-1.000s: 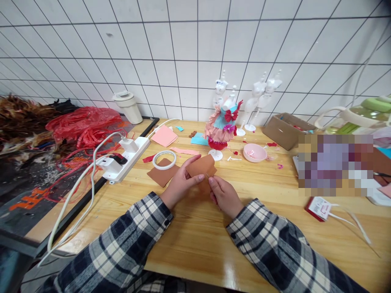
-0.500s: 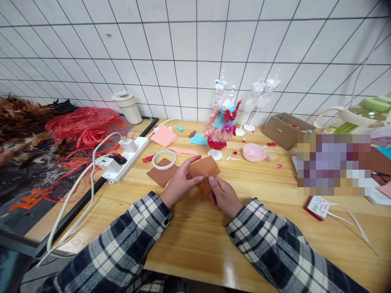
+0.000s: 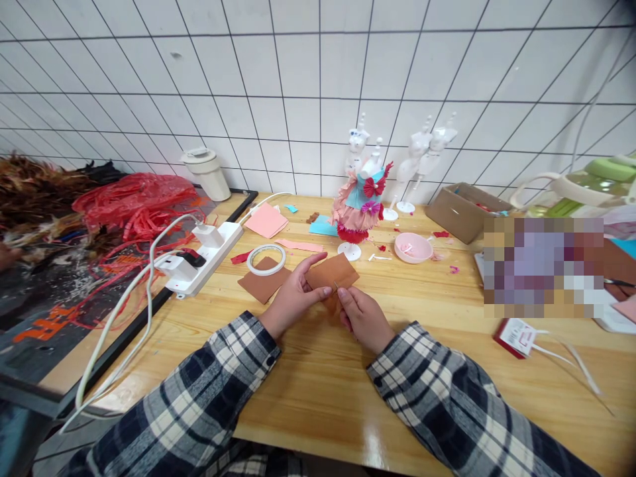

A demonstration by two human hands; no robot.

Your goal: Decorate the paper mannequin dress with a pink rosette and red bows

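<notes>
A piece of brown paper (image 3: pixel 334 271) is pinched in my left hand (image 3: pixel 297 291), thumb on top and index finger stretched along its left side. My right hand (image 3: pixel 362 315) is closed at the lower edge of the paper, thumb against curled fingers. A small, thin, pointed thing (image 3: pixel 336 285) sticks out from the right thumb tip and lies against the paper; its kind is too small to make out. Beside my left hand, another brown paper sheet (image 3: pixel 261 281) lies on the table, with a white tape roll (image 3: pixel 266 260) on it.
Behind my hands stands a small dress form in a ruffled paper dress (image 3: pixel 358 205), near bare white forms (image 3: pixel 422 149). A pink bowl (image 3: pixel 414 248) and a cardboard box (image 3: pixel 462 212) are to the right. A power strip (image 3: pixel 209 255) with cables lies left. A person's hand (image 3: pixel 6 255) shows at the left edge.
Both hands keep nearly the same place on the brown paper. The thin pointed thing at my right thumb has shifted slightly.
</notes>
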